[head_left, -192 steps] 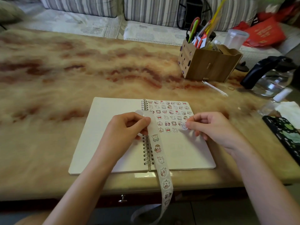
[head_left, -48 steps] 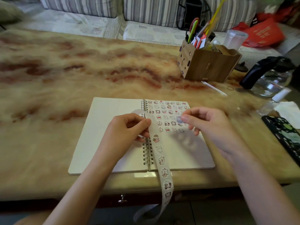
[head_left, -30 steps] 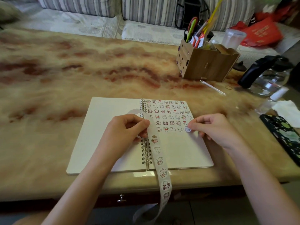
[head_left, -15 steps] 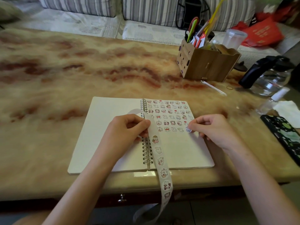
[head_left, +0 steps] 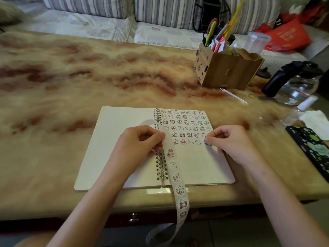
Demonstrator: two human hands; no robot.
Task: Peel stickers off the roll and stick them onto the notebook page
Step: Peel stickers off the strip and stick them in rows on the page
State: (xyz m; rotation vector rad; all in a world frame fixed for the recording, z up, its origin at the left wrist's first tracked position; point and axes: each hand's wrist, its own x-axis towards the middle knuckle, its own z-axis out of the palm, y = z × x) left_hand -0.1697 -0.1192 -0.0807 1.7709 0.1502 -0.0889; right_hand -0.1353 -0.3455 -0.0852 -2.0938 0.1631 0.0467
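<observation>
Marbled tabletop: right hand pinches a sticker onto the notebook, left hand grips the strip; pressing it flat seems next.

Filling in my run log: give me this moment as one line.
left hand: holds sticker strip | right hand: pinches sticker at notebook page, bottom row's right end | step: sticking

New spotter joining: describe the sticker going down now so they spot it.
On the marbled table lies an open spiral notebook, its right page rowed with small stickers. The sticker ends the lowest row, alone held by the fingers of the right hand.
</observation>
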